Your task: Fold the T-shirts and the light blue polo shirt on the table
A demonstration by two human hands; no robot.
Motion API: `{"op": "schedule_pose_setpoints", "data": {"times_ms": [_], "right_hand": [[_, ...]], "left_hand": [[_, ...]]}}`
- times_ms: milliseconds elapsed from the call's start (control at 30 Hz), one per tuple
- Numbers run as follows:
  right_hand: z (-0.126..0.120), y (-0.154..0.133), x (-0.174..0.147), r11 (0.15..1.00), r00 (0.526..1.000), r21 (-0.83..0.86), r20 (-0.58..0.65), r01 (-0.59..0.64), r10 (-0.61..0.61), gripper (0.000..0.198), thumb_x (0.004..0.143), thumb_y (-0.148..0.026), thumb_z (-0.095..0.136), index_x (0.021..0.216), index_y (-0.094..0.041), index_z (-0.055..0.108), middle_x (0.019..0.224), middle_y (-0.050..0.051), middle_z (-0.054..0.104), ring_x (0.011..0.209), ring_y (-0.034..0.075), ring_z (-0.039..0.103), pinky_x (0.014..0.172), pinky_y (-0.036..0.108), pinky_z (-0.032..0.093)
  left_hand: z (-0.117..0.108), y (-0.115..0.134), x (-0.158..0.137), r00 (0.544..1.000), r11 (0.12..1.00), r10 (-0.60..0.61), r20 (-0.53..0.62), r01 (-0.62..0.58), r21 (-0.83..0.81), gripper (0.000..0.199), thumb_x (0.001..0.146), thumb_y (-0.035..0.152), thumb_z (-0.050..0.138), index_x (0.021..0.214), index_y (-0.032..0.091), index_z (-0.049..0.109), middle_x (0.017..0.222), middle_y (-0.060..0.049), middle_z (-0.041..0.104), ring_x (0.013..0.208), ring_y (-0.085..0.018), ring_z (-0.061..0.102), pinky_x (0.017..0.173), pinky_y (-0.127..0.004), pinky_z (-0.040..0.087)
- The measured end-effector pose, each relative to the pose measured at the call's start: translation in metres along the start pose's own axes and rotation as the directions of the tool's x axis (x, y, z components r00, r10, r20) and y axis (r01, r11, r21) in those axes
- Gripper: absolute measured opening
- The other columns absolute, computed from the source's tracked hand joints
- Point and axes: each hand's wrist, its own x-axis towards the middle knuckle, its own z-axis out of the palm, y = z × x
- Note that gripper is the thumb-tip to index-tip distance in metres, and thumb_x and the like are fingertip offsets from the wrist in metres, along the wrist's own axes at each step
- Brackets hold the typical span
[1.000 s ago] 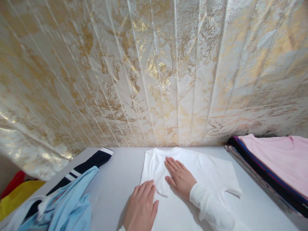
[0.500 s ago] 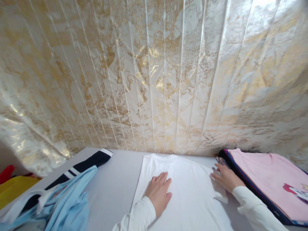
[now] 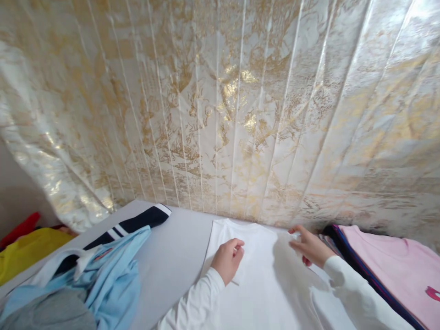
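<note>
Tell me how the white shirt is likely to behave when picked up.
The white shirt will probably be floppy, since its cloth shows soft creases near the top. It seems light for its size, as the fabric looks thin. It is unlikely to roll, being spread out on the table.

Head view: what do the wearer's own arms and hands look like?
The left sleeve and right sleeve are wrist-length, white and plain where visible, with soft creases. The left hand and right hand are bare, without gloves.
</note>
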Motion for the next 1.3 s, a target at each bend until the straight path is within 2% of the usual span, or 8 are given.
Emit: {"op": "schedule_pose_setpoints", "data": {"times_ms": [167,300,567,700,867,1000,1100,1300], "right_hand": [[0.047,-0.077,0.010,0.982,0.981,0.190,0.193,-0.007,-0.031,0.042,0.081,-0.021,0.049,0.121,-0.018,0.039,0.054,-0.005,0.057,0.041,0.015,0.061,0.040,0.023,0.048],[0.073,-0.097,0.026,0.962,0.955,0.267,0.294,-0.052,-0.030,0.039,0.085,-0.033,0.049,0.119,-0.015,0.044,0.066,0.003,0.065,0.051,0.017,0.066,0.045,0.028,0.052],[0.039,-0.040,0.055,0.975,0.987,0.198,0.104,0.100,-0.122,0.030,0.079,-0.013,0.042,0.105,-0.018,0.058,0.080,0.002,0.065,0.043,0.006,0.051,0.039,0.018,0.040],[0.038,-0.021,0.062,0.968,0.969,0.103,0.068,0.229,-0.237,0.034,0.076,-0.010,0.042,0.103,-0.017,0.061,0.060,-0.003,0.058,0.041,0.008,0.044,0.042,0.019,0.039],[0.054,-0.016,0.073,0.918,0.918,-0.016,0.029,0.395,-0.395,0.018,0.074,-0.016,0.053,0.084,-0.019,0.067,0.082,0.002,0.065,0.068,0.014,0.057,0.066,0.026,0.045],[0.064,-0.013,0.080,0.905,0.910,-0.116,-0.012,0.410,-0.414,0.021,0.074,-0.010,0.049,0.081,-0.019,0.067,0.086,0.003,0.065,0.076,0.016,0.059,0.074,0.027,0.043],[0.068,-0.011,0.081,0.899,0.909,-0.171,-0.047,0.402,-0.415,0.024,0.076,-0.009,0.046,0.083,-0.019,0.066,0.088,0.004,0.064,0.078,0.016,0.059,0.074,0.027,0.043],[0.070,-0.006,0.079,0.890,0.896,-0.234,-0.122,0.392,-0.427,0.025,0.079,-0.011,0.043,0.086,-0.020,0.065,0.091,0.005,0.064,0.078,0.016,0.061,0.070,0.025,0.043]], "left_hand": [[0.001,-0.008,0.003,0.991,0.979,-0.127,0.035,0.131,-0.154,0.027,0.090,0.026,0.034,0.106,0.013,0.052,0.084,-0.006,0.067,0.057,-0.012,0.059,0.051,-0.021,0.044],[0.000,-0.009,0.003,0.987,0.974,-0.161,0.023,0.163,-0.159,0.031,0.092,0.034,0.034,0.110,0.012,0.049,0.067,0.000,0.061,0.049,-0.012,0.056,0.050,-0.022,0.042],[0.012,-0.008,0.002,0.986,0.988,-0.148,-0.083,0.144,-0.047,0.077,0.071,0.013,0.062,0.138,0.014,0.024,0.070,0.006,0.050,0.064,-0.014,0.052,0.066,-0.024,0.043],[0.008,0.004,-0.001,0.991,0.998,-0.056,-0.125,0.056,-0.004,0.069,0.080,0.008,0.048,0.141,0.023,0.021,0.074,0.006,0.049,0.065,-0.012,0.051,0.068,-0.022,0.041],[-0.002,0.015,0.001,0.977,0.993,0.097,-0.190,-0.082,0.084,0.040,0.087,0.010,0.038,0.123,0.022,0.051,0.092,-0.001,0.059,0.086,-0.014,0.057,0.079,-0.024,0.043],[0.002,0.005,0.004,0.987,0.991,0.037,-0.159,-0.015,0.133,0.028,0.086,0.008,0.038,0.090,0.017,0.064,0.089,-0.004,0.061,0.086,-0.017,0.059,0.079,-0.027,0.045],[0.007,-0.001,0.004,0.990,0.982,-0.005,-0.141,0.031,0.186,0.017,0.082,0.012,0.051,0.094,0.014,0.063,0.092,-0.006,0.060,0.082,-0.018,0.060,0.076,-0.029,0.047],[0.009,0.003,0.000,0.996,0.948,0.019,-0.089,0.010,0.318,0.046,0.073,0.000,0.053,0.115,0.018,0.054,0.114,-0.005,0.053,0.085,-0.015,0.059,0.082,-0.027,0.046]]}}
